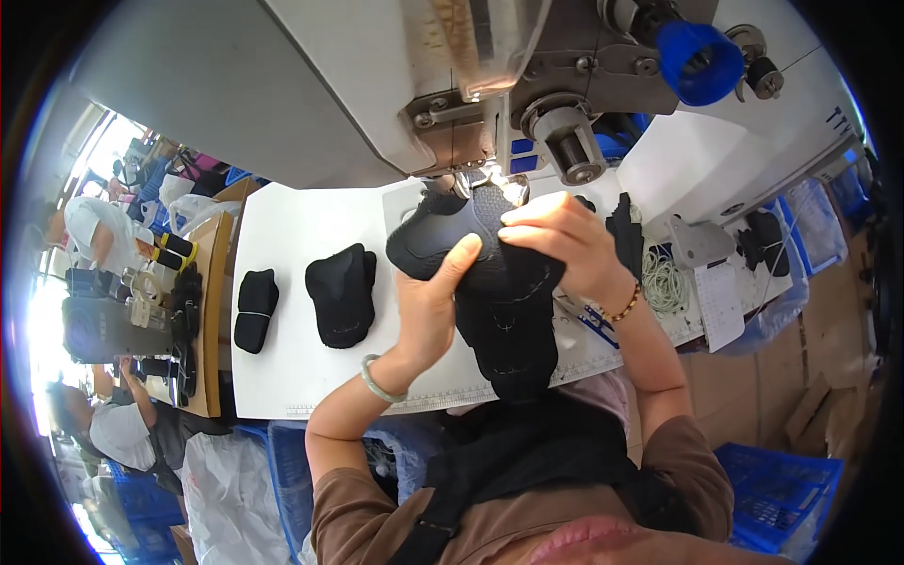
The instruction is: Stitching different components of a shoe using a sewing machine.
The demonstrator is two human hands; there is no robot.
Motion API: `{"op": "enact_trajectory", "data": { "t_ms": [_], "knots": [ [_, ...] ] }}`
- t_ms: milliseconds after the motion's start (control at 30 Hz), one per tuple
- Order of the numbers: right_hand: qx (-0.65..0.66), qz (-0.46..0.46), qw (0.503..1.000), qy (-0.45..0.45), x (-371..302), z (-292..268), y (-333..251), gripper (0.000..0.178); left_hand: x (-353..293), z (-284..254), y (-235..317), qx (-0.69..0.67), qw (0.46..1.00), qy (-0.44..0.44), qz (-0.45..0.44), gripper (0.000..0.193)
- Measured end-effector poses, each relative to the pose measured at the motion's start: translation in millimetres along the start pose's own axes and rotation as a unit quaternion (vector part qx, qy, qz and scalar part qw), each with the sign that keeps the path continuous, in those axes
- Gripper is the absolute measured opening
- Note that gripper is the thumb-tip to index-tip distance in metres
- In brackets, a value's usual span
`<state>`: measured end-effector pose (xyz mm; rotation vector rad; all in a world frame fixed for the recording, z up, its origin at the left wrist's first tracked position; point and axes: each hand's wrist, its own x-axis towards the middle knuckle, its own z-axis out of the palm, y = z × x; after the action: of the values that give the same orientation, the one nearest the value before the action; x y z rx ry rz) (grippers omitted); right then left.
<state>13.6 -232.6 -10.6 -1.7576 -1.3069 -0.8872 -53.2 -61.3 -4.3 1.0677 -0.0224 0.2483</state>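
A black shoe upper (438, 247) with a grey mesh part lies under the head of a sewing machine (452, 151), both my hands on it. My left hand (431, 301) grips its near left edge, thumb on top. My right hand (570, 240) pinches the fabric on the right side, fingers bent close to the grey mesh. More black upper pieces (513, 348) hang from my hands over the table's front edge toward my lap. The needle point itself is hard to make out. Left of my hands lie a small stack of black uppers (341, 299) and a banded black bundle (256, 311).
On the white table (292, 226) a ruler strip (348, 407) runs along the front edge. Blue-handled thread snips (598, 325) and tangled pale cord (667, 282) lie to the right. A blue crate (777, 490) stands at lower right. Other people work at far left.
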Motion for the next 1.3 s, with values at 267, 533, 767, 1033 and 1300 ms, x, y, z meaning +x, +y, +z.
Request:
{"op": "enact_trajectory", "data": {
  "t_ms": [267, 533, 767, 1033, 1300],
  "knots": [
    [0.06, 0.058, 0.996, -0.011, -1, -9, 10, 0.027, -6, 6, -12, 0.091, 0.992, 0.004, 0.09, 0.01],
    [0.06, 0.082, 0.995, 0.005, 3, -7, 9, 0.031, 4, 6, -6, 0.145, 0.983, -0.017, 0.111, 0.013],
    [0.048, 0.093, 0.994, -0.016, 0, -5, 10, 0.039, 16, 1, 4, 0.142, 0.988, -0.031, 0.055, 0.026],
    [-0.027, 0.047, 0.998, -0.016, 2, 1, 1, 0.038, 39, -16, 17, 0.08, 0.994, -0.063, -0.04, 0.026],
    [-0.122, 0.017, 0.992, -0.001, 6, 8, -6, 0.033, 50, -23, 20, 0.049, 0.993, -0.076, -0.082, 0.016]
  ]
}}
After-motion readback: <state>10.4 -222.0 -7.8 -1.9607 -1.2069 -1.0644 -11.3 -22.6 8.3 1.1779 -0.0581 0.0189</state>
